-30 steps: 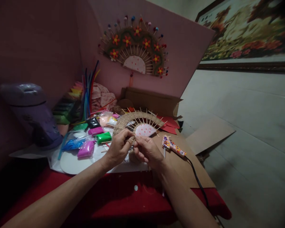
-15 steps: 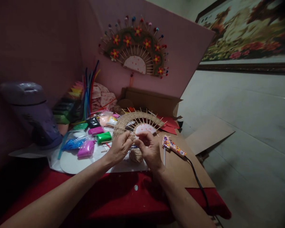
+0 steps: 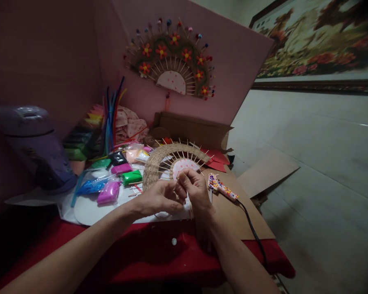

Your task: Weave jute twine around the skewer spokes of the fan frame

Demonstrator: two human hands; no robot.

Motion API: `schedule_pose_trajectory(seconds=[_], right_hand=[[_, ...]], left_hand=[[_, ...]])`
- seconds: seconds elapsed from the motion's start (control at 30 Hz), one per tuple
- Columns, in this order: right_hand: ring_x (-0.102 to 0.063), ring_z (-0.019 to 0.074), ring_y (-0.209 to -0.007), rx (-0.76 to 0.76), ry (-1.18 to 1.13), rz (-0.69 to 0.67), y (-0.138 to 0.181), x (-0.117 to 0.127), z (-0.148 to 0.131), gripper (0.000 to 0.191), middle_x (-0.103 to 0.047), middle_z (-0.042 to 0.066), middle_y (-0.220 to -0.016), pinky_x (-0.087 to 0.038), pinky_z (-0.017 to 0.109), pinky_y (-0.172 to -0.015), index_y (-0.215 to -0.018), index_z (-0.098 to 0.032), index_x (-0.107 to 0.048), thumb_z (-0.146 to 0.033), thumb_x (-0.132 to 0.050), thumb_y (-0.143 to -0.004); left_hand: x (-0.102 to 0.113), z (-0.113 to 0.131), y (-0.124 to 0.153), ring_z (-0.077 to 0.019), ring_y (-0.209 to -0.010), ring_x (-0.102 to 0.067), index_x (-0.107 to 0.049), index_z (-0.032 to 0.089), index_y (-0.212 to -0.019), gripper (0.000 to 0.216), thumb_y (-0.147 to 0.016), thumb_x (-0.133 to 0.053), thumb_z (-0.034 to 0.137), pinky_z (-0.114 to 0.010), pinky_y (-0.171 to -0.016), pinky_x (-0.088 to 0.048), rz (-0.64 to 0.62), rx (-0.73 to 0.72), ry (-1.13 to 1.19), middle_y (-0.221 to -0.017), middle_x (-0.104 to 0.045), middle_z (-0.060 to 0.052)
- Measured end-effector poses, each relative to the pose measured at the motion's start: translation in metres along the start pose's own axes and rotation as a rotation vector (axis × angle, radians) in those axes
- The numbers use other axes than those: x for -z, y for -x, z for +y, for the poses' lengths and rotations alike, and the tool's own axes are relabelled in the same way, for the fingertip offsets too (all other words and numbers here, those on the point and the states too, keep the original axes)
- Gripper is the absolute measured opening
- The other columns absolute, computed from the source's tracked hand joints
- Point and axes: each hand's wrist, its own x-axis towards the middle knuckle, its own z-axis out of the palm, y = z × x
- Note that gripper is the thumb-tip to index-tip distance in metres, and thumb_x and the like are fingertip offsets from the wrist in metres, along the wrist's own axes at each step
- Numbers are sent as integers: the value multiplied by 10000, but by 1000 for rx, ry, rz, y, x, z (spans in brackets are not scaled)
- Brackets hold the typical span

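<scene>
A half-ring fan (image 3: 153, 167) wound with twine lies on the table. Thin sticks poke out around it, and a white half-disc with pink dots (image 3: 187, 164) sits at its center. Just in front of the disc, my right hand (image 3: 194, 188) is closed in a pinch; what lies between thumb and fingertips is too small to make out. Close against it, my left hand (image 3: 162, 197) has its thumb apart from loosely bent fingers, with nothing visible in its grasp. The hands cover the fan's near end and the place of the twine ball.
Colored clay packets (image 3: 108, 192) lie left of the fan, near a purple bottle (image 3: 38, 147). At right, a flower-patterned glue gun (image 3: 222, 188) with a black cord rests on a cardboard sheet (image 3: 248, 222). A decorated fan (image 3: 171, 61) hangs behind.
My right hand has closed into a pinch. My left thumb has come away from its fingers, and the hand has turned and lowered. The twine ball is now hidden.
</scene>
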Motion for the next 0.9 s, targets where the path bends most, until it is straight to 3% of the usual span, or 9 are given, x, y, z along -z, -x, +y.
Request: schedule_pose_trajectory(seconds=[0.1, 0.23, 0.37, 0.5, 0.63, 0.8, 0.9], right_hand=[[-342, 91, -500, 10, -19, 4, 0, 1, -2, 314, -404, -47, -553, -292, 232, -478, -664, -197, -506, -462, -601, -805], [-343, 84, -526, 73, -11, 52, 0, 2, -2, 313, -410, -40, -586, -297, 230, -499, -635, -187, -515, -433, -631, -791], [-392, 91, -531, 57, -54, 74, 1, 1, -4, 309, -447, -37, -568, -336, 233, -519, -626, -191, -515, -427, -654, -769], [-389, 91, -515, 62, -29, 57, 1, 2, -5, 308, -469, -31, -559, -334, 235, -505, -621, -190, -540, -438, -663, -757], [-367, 98, -478, 41, 3, 39, 1, 3, -5, 317, -433, -33, -521, -300, 239, -458, -731, -199, -611, -494, -551, -831], [-482, 120, -576, 91, 68, -43, 1, 4, -9, 183, -550, 0, -670, -380, 251, -507, -746, -212, -608, -387, -644, -786], [-509, 138, -630, 114, 174, -71, 0, 7, -10, 148, -562, 14, -704, -392, 255, -522, -769, -214, -616, -345, -586, -830]], left_hand=[[1, 5, 2, -50, -453, -405, -597, 120, -821, 284, -695, -708, 349, -188, -419, -263, -3, 27, 9, -645, -606, -19], [2, 7, 2, -41, -422, -386, -564, 119, -657, 324, -779, -629, 412, -183, -416, -236, 57, 11, -10, -537, -584, -17], [0, 6, 2, -61, -485, -479, -582, 136, -804, 280, -725, -699, 378, -176, -428, -248, 88, -9, 103, -655, -635, -28], [-1, 8, 3, -43, -419, -405, -576, 142, -777, 285, -789, -620, 423, -177, -405, -209, 180, -29, 121, -570, -590, 0], [1, 8, 3, -39, -386, -347, -580, 147, -777, 255, -817, -574, 398, -182, -390, -166, 196, -26, 100, -532, -566, 12], [2, 7, 2, -42, -391, -352, -570, 148, -722, 241, -801, -577, 375, -185, -393, -175, 231, -26, 80, -522, -541, 17], [3, 7, 1, -44, -377, -332, -600, 145, -754, 214, -797, -551, 349, -186, -384, -161, 260, -11, 58, -513, -542, 14]])
